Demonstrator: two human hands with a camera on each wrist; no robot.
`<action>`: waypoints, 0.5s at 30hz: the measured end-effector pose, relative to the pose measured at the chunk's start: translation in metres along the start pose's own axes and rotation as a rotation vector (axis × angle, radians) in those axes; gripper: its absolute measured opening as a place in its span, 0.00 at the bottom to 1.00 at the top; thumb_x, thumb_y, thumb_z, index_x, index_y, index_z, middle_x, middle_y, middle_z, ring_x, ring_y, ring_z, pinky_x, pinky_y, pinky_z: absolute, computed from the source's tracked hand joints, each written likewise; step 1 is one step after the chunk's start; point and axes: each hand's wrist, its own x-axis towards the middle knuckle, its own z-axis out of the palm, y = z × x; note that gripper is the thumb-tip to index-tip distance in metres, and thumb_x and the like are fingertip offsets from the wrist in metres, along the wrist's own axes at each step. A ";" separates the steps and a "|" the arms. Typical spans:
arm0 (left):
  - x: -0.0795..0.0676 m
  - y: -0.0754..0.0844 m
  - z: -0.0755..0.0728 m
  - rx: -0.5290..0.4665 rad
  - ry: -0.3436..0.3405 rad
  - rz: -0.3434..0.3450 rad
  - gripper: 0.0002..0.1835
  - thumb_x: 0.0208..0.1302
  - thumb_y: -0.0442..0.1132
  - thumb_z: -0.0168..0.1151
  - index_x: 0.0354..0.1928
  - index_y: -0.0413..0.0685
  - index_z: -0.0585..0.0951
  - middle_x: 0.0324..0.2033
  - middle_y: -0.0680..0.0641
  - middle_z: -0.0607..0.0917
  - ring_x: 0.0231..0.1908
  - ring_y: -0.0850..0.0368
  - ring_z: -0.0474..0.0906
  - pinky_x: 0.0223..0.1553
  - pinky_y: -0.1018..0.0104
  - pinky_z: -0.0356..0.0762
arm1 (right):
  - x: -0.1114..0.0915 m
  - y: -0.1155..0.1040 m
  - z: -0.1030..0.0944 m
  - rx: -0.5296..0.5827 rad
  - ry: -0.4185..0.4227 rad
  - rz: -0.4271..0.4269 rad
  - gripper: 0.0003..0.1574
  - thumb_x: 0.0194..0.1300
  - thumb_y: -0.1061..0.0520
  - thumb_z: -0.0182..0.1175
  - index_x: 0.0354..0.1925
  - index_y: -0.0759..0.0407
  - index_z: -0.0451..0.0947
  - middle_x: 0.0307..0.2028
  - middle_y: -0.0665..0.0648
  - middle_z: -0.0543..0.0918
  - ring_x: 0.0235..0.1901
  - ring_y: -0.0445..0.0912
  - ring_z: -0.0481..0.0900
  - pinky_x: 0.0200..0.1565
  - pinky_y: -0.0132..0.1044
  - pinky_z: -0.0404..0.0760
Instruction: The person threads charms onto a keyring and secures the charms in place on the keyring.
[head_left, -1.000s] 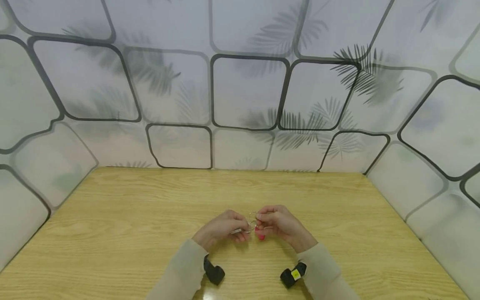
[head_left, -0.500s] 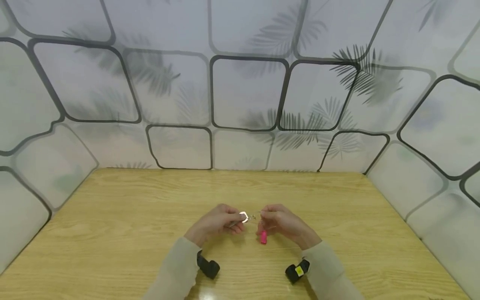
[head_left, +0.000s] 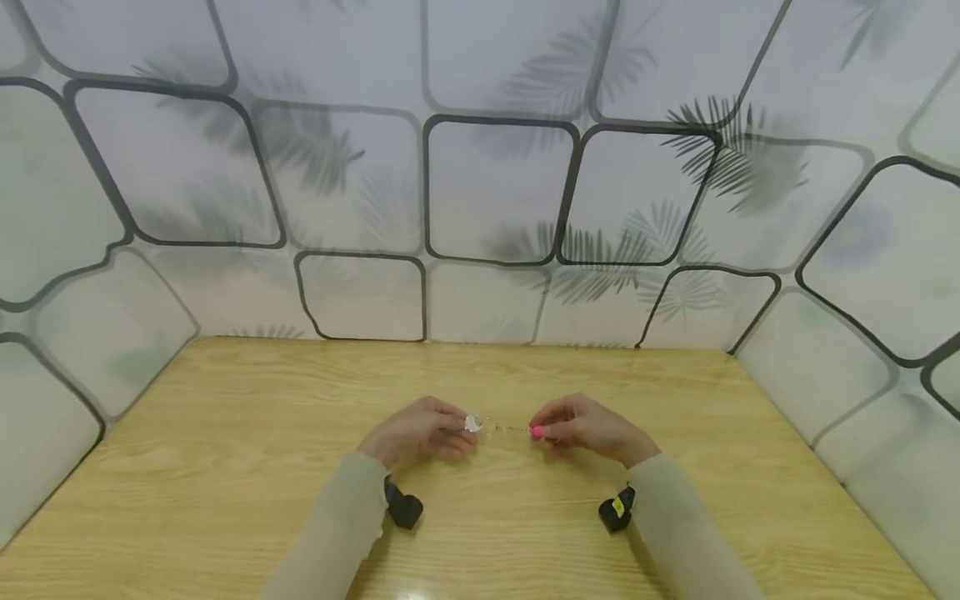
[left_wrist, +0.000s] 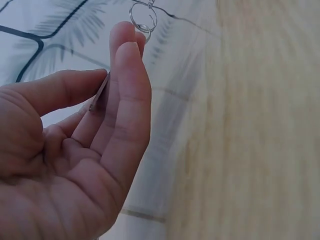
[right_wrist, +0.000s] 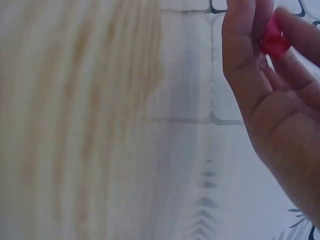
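Observation:
My left hand (head_left: 418, 428) pinches a flat silver key (head_left: 472, 423) between thumb and fingers over the table. In the left wrist view the key (left_wrist: 101, 92) shows edge-on, and two linked metal rings (left_wrist: 142, 19) lie beyond the fingertips. A thin chain (head_left: 513, 429) runs from the rings towards my right hand (head_left: 591, 428). There the thumb and fingers pinch a small pink pendant (head_left: 537, 432) on the chain's end. The right wrist view shows the pendant's rounded end (right_wrist: 276, 46) between the fingers. Chain and rings stretch nearly straight between both hands.
Both hands are above a light wood-grain table (head_left: 315, 392). Pale fabric walls (head_left: 495, 308) with dark outlines and leaf prints enclose its back and sides. A black camera strap unit (head_left: 405, 510) sits on the left wrist, another (head_left: 617, 510) on the right.
The hands have drawn apart, left hand leftward and right hand rightward. The pink pendant, hanging below the right hand half a second ago, is now pinched in its fingers, and the chain is drawn out.

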 end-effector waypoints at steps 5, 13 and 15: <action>0.011 0.007 -0.008 0.069 0.078 -0.028 0.12 0.76 0.30 0.53 0.50 0.25 0.80 0.36 0.41 0.88 0.33 0.58 0.86 0.40 0.66 0.85 | 0.012 0.003 -0.009 0.046 0.149 0.065 0.17 0.73 0.68 0.58 0.53 0.82 0.75 0.39 0.63 0.84 0.34 0.47 0.84 0.43 0.43 0.86; 0.019 0.011 -0.014 0.118 0.181 -0.087 0.13 0.75 0.28 0.53 0.54 0.23 0.78 0.33 0.43 0.88 0.30 0.60 0.85 0.37 0.68 0.85 | 0.033 0.003 -0.011 0.017 0.185 0.118 0.12 0.71 0.69 0.58 0.48 0.79 0.78 0.39 0.63 0.87 0.29 0.43 0.84 0.38 0.37 0.86; 0.020 0.011 -0.012 0.129 0.195 -0.095 0.13 0.75 0.28 0.53 0.54 0.23 0.77 0.31 0.44 0.88 0.28 0.61 0.84 0.35 0.69 0.85 | 0.036 0.003 -0.010 0.016 0.215 0.140 0.12 0.71 0.70 0.57 0.49 0.79 0.78 0.39 0.63 0.88 0.28 0.43 0.84 0.37 0.37 0.86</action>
